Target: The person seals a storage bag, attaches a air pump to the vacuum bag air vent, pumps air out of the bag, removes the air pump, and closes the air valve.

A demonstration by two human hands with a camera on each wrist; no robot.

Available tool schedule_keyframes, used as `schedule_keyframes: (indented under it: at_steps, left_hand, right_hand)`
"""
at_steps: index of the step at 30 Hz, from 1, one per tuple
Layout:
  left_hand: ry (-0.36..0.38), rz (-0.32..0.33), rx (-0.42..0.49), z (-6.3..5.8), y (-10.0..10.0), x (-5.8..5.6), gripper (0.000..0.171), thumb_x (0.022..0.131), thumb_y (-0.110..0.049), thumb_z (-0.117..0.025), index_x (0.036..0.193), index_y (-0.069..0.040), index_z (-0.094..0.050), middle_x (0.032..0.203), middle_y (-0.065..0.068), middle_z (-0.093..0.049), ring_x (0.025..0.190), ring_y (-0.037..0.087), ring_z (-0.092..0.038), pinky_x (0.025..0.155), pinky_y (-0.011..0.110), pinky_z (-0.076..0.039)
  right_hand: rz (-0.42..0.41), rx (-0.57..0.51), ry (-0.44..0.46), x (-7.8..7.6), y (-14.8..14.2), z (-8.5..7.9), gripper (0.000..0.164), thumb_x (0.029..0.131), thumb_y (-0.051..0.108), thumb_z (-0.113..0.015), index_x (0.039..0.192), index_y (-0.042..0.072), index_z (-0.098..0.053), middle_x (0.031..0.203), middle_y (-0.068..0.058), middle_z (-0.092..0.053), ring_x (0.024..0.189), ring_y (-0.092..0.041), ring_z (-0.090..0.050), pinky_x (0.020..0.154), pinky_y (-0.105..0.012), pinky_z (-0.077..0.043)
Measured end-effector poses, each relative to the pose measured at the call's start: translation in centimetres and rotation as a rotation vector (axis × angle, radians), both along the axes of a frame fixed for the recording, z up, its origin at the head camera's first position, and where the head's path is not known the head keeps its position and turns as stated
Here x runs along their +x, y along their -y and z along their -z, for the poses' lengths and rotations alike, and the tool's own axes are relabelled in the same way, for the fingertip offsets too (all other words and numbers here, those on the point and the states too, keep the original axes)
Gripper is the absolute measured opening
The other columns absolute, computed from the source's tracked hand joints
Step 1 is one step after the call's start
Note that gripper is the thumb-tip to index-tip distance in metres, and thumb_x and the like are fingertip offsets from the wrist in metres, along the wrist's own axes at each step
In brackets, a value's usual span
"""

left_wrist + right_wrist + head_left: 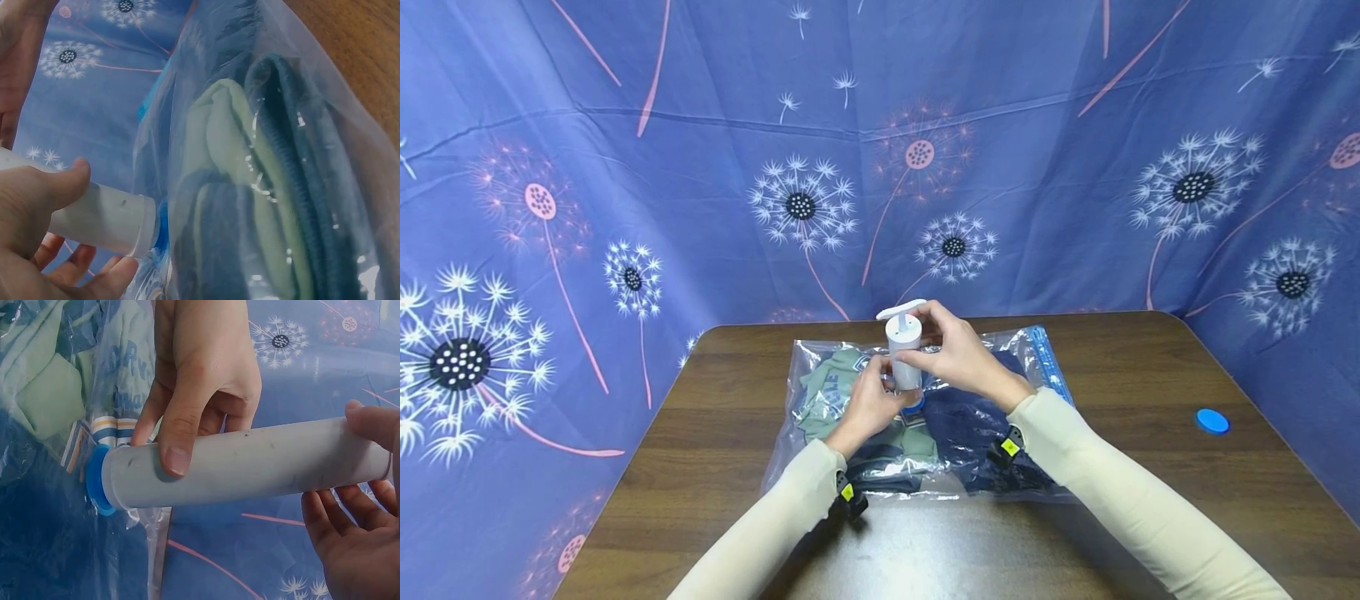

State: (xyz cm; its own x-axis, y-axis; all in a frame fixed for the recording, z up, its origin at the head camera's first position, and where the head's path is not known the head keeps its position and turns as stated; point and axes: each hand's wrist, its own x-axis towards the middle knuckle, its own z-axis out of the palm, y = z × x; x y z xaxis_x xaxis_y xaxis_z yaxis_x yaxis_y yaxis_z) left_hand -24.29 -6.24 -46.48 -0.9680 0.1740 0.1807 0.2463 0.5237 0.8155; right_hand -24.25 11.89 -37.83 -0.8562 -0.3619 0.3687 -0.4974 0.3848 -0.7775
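A white hand pump (904, 337) with a T-shaped handle (901, 310) stands upright on the blue valve (913, 407) of a clear vacuum storage bag (947, 485). My left hand (872, 402) holds the lower part of the barrel, close to the valve. Higher up, my right hand (961, 354) grips the barrel just below the handle. In the right wrist view both hands are around the barrel (250, 465), whose end meets the blue valve (99, 481). Folded green clothing (835, 392) and dark blue clothing (966, 433) lie inside the bag.
A round blue cap (1212, 421) lies on the wooden table (1150, 517) to the right. The bag's blue zip edge (1051, 362) is at its right side. A blue dandelion-print cloth (1037, 192) hangs behind and beside the table.
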Motion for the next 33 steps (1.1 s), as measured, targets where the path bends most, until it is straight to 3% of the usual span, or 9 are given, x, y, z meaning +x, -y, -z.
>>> schedule_keyframes:
  at_steps: [8, 11, 15, 18, 27, 33]
  left_hand:
    - [-0.017, -0.002, -0.009, -0.8, -0.3, 0.0, 0.059, 0.081, -0.028, -0.089, 0.124, -0.008, -0.053, 0.118, 0.011, -0.067, 0.1, 0.027, -0.07, 0.082, 0.038, -0.059]
    - [-0.022, -0.003, -0.021, -1.0, -0.3, 0.0, 0.061, 0.081, -0.029, -0.089, 0.126, -0.009, -0.053, 0.118, 0.01, -0.067, 0.099, 0.024, -0.068, 0.082, 0.037, -0.059]
    - [-0.038, -0.008, -0.031, -1.3, -0.4, 0.1, 0.062, 0.079, -0.03, -0.091, 0.124, -0.01, -0.054, 0.116, 0.009, -0.067, 0.098, 0.026, -0.068, 0.08, 0.036, -0.057]
    - [-0.069, -0.012, -0.033, -1.4, -0.5, 0.0, 0.059, 0.078, -0.031, -0.092, 0.119, -0.01, -0.054, 0.112, 0.009, -0.068, 0.096, 0.029, -0.068, 0.078, 0.035, -0.057]
    - [-0.071, -0.02, -0.055, -1.3, -0.6, -0.1, 0.056, 0.078, -0.035, -0.092, 0.112, -0.011, -0.054, 0.105, 0.006, -0.068, 0.087, 0.023, -0.068, 0.073, 0.029, -0.054]
    - [-0.063, -0.017, -0.051, -1.2, -0.5, -0.1, 0.055, 0.079, -0.033, -0.091, 0.114, -0.011, -0.054, 0.106, 0.007, -0.068, 0.086, 0.021, -0.068, 0.073, 0.029, -0.055]
  right_hand:
    - [-0.122, -0.033, 0.033, 0.0, -0.4, -0.1, 0.058, 0.1, 0.0, -0.061, 0.153, 0.004, -0.039, 0.144, -0.02, -0.055, 0.134, -0.038, -0.057, 0.111, -0.052, -0.049]
    - [-0.11, -0.01, 0.028, -0.1, -0.3, 0.0, 0.064, 0.1, 0.008, -0.066, 0.156, 0.01, -0.036, 0.144, -0.016, -0.054, 0.131, -0.034, -0.059, 0.109, -0.051, -0.051]
    - [-0.048, 0.035, 0.001, -0.1, 0.0, -0.1, 0.069, 0.095, 0.021, -0.076, 0.154, 0.016, -0.041, 0.136, -0.01, -0.059, 0.115, -0.027, -0.064, 0.095, -0.048, -0.057]
    - [-0.031, 0.026, -0.028, -0.1, 0.1, -0.2, 0.067, 0.094, 0.018, -0.078, 0.152, 0.015, -0.044, 0.134, -0.01, -0.061, 0.109, -0.027, -0.065, 0.089, -0.047, -0.058]
    - [-0.07, -0.019, -0.002, -0.4, -0.1, 0.0, 0.065, 0.095, 0.007, -0.073, 0.152, 0.015, -0.042, 0.133, -0.014, -0.06, 0.111, -0.03, -0.065, 0.093, -0.05, -0.058]
    - [-0.112, -0.005, 0.02, -0.6, -0.1, 0.2, 0.067, 0.097, 0.005, -0.069, 0.156, 0.016, -0.039, 0.142, -0.013, -0.057, 0.125, -0.032, -0.062, 0.103, -0.052, -0.054]
